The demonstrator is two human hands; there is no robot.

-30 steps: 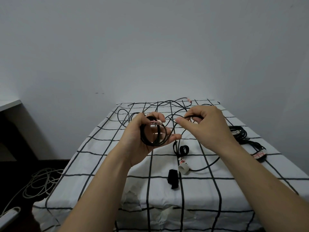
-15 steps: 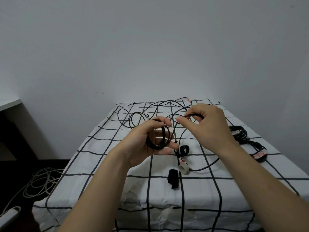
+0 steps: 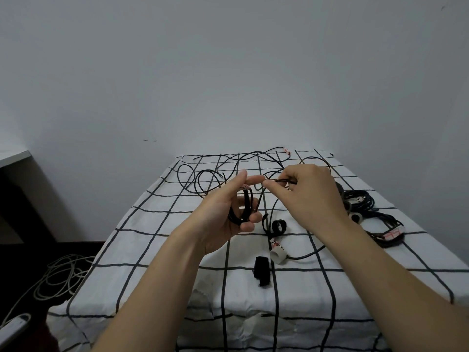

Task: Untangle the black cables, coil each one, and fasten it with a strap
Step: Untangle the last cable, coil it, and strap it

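My left hand (image 3: pixel 223 212) holds a small coil of black cable (image 3: pixel 242 205) above the table's middle, fingers curled round it. Close on its right, my right hand (image 3: pixel 307 196) pinches the loose run of that cable (image 3: pixel 272 180) next to the left fingertips. More black cable (image 3: pixel 208 176) lies in tangled loops at the far end of the table. A rolled black strap (image 3: pixel 278 226) and a flat black strap (image 3: pixel 262 271) lie below the hands. A white plug end (image 3: pixel 278 255) lies between them.
The table has a white cloth with black grid lines (image 3: pixel 162 252). A coiled black cable bundle (image 3: pixel 360 201) with a strap lies at the right, another dark bundle (image 3: pixel 388 236) nearer. White cable (image 3: pixel 58 275) lies on the floor at left. A wall stands behind.
My left hand has turned the coil edge-on and lifted its fingertips towards the right hand. The right hand has brought the pinched cable closer to the left fingers.
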